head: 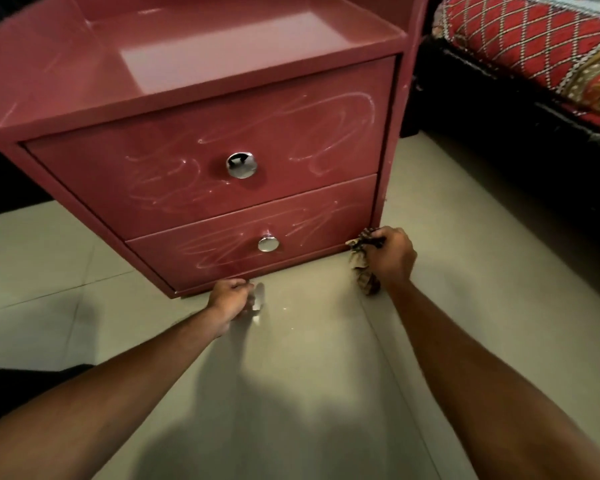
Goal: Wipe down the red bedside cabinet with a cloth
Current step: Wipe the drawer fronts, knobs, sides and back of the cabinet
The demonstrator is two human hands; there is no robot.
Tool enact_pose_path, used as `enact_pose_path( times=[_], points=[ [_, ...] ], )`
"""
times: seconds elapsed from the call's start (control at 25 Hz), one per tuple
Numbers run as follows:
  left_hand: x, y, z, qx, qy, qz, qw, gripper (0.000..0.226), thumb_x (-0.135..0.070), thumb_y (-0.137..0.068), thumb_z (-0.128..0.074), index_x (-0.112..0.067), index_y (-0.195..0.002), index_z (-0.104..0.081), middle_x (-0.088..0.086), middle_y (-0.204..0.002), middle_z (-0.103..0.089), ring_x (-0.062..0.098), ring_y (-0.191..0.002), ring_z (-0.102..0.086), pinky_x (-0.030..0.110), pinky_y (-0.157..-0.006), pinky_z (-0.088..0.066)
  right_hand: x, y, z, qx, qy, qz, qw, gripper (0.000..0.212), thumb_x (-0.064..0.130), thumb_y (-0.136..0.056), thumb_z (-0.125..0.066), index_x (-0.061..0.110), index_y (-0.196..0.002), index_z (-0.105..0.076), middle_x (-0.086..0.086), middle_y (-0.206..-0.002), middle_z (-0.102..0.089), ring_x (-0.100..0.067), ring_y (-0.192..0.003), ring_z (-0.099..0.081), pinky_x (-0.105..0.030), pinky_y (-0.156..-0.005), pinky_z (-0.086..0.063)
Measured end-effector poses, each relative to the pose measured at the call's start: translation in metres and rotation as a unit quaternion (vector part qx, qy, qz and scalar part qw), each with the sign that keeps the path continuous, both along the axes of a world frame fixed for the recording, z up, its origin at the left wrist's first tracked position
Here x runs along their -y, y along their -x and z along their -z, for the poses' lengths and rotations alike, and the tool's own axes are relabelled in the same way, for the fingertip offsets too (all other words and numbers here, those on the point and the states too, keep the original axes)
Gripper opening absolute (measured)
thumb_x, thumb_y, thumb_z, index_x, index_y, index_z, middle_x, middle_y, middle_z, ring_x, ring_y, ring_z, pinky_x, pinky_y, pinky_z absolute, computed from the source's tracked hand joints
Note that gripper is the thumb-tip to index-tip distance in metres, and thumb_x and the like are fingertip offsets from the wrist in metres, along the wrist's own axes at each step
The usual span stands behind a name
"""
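Note:
The red bedside cabinet (194, 109) stands on the floor in front of me, with an open shelf above two drawers. White scribble marks cover the upper drawer front (291, 143) and the lower drawer front (312, 230); each has a round chrome knob. My right hand (392, 258) is closed around a crumpled patterned cloth (362, 268) at the cabinet's lower right corner. My left hand (231, 301) is curled into a fist on the floor by the cabinet's bottom edge, next to a small shiny object that is too blurred to identify.
A bed with a red patterned cover (541, 39) stands to the right, over a dark bed base (499, 126). Glossy pale floor tiles (291, 375) stretch around the cabinet. Dark shadow lies to the cabinet's left.

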State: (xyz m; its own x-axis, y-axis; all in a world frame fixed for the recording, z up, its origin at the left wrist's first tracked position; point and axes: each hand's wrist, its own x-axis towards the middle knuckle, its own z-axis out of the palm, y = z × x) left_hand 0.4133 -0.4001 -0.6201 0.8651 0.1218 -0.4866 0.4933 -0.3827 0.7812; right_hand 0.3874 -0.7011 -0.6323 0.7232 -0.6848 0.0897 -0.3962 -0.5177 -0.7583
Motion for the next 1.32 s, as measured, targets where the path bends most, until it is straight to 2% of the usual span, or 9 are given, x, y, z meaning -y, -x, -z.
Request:
enact_pose_path(
  times=[0.2, 0.36, 0.4, 0.52, 0.64, 0.8, 0.92, 1.16, 1.32],
  points=[
    [0.020, -0.011, -0.009, -0.080, 0.103, -0.066, 0.989, 0.017, -0.026, -0.098, -0.061, -0.019, -0.082, -0.059, 0.001, -0.073, -0.064, 0.006, -0.046, -0.060, 0.015, -0.038, -0.043, -0.103, 0.006, 0.019, 0.080, -0.065, -0.048, 0.994, 0.019, 0.022, -0.072, -0.075, 0.024, -0.089, -0.067, 0.002, -0.092, -0.066, -0.023, -0.090, -0.064, -0.032, -0.082, -0.052],
    [0.024, -0.014, -0.004, -0.099, 0.114, -0.082, 0.985, 0.018, -0.020, -0.097, -0.061, -0.019, -0.079, -0.058, -0.004, -0.055, -0.064, 0.001, -0.036, -0.056, 0.013, -0.035, -0.041, -0.134, 0.005, 0.011, 0.070, -0.111, -0.104, 0.986, 0.017, 0.016, -0.078, -0.075, 0.023, -0.094, -0.072, 0.004, -0.098, -0.067, -0.013, -0.090, -0.059, -0.009, -0.079, -0.040],
    [0.024, -0.014, -0.002, -0.101, 0.118, -0.084, 0.984, 0.018, -0.019, -0.096, -0.063, -0.018, -0.079, -0.059, -0.006, -0.049, -0.063, 0.000, -0.036, -0.056, 0.013, -0.035, -0.040, -0.125, 0.004, 0.012, 0.072, -0.116, -0.084, 0.987, 0.016, 0.017, -0.078, -0.074, 0.021, -0.093, -0.072, 0.003, -0.097, -0.068, -0.014, -0.088, -0.060, -0.009, -0.080, -0.042],
    [0.025, -0.013, 0.003, -0.094, 0.115, -0.060, 0.987, 0.017, -0.019, -0.093, -0.066, -0.017, -0.078, -0.060, -0.007, -0.048, -0.063, 0.000, -0.036, -0.056, 0.011, -0.036, -0.039, -0.056, -0.002, 0.020, 0.136, -0.160, 0.112, 0.971, 0.017, 0.017, -0.075, -0.069, 0.009, -0.091, -0.072, -0.012, -0.095, -0.072, -0.032, -0.091, -0.068, -0.035, -0.087, -0.053],
    [0.027, -0.011, 0.012, -0.044, 0.044, 0.008, 0.998, 0.005, -0.016, -0.092, -0.067, -0.015, -0.088, -0.064, 0.000, -0.059, -0.066, 0.005, -0.041, -0.057, 0.015, -0.039, -0.040, 0.011, -0.012, 0.003, 0.093, -0.263, 0.176, 0.944, 0.020, 0.010, -0.081, -0.074, 0.006, -0.101, -0.072, -0.009, -0.099, -0.072, -0.026, -0.093, -0.067, -0.029, -0.086, -0.050],
    [0.037, -0.008, 0.020, 0.021, -0.096, 0.167, 0.981, 0.048, -0.025, -0.089, -0.072, -0.013, -0.133, -0.057, 0.002, -0.106, -0.071, 0.023, -0.101, -0.068, 0.037, -0.093, -0.054, -0.011, -0.022, 0.005, 0.108, -0.349, 0.178, 0.914, 0.015, 0.010, -0.084, -0.071, 0.010, -0.099, -0.069, -0.010, -0.105, -0.073, -0.026, -0.095, -0.067, -0.035, -0.091, -0.055],
    [0.054, -0.005, 0.011, 0.053, -0.094, 0.218, 0.970, 0.048, -0.020, -0.091, -0.069, -0.012, -0.137, -0.057, -0.005, -0.092, -0.067, 0.024, -0.100, -0.068, 0.039, -0.096, -0.050, -0.037, -0.019, 0.013, 0.145, -0.443, 0.199, 0.862, 0.015, 0.006, -0.087, -0.068, 0.013, -0.100, -0.065, -0.014, -0.110, -0.072, -0.026, -0.095, -0.068, -0.040, -0.092, -0.056],
    [0.093, 0.011, -0.049, 0.216, -0.107, 0.378, 0.894, 0.025, -0.011, -0.088, -0.065, -0.028, -0.103, -0.075, -0.018, -0.091, -0.073, -0.004, -0.084, -0.066, 0.011, -0.074, -0.048, -0.023, -0.031, -0.066, 0.282, -0.254, 0.139, 0.915, 0.018, 0.020, -0.088, -0.068, 0.036, -0.095, -0.062, 0.006, -0.101, -0.070, -0.013, -0.094, -0.068, -0.033, -0.086, -0.057],
    [0.118, 0.011, -0.122, 0.398, -0.173, 0.399, 0.807, 0.020, -0.025, -0.090, -0.063, -0.026, -0.106, -0.074, -0.014, -0.099, -0.073, 0.005, -0.090, -0.066, 0.024, -0.082, -0.050, -0.014, -0.029, -0.077, 0.312, -0.242, 0.085, 0.915, 0.016, 0.028, -0.089, -0.063, 0.033, -0.103, -0.065, 0.007, -0.100, -0.071, -0.012, -0.093, -0.068, -0.038, -0.085, -0.058]
  ],
)
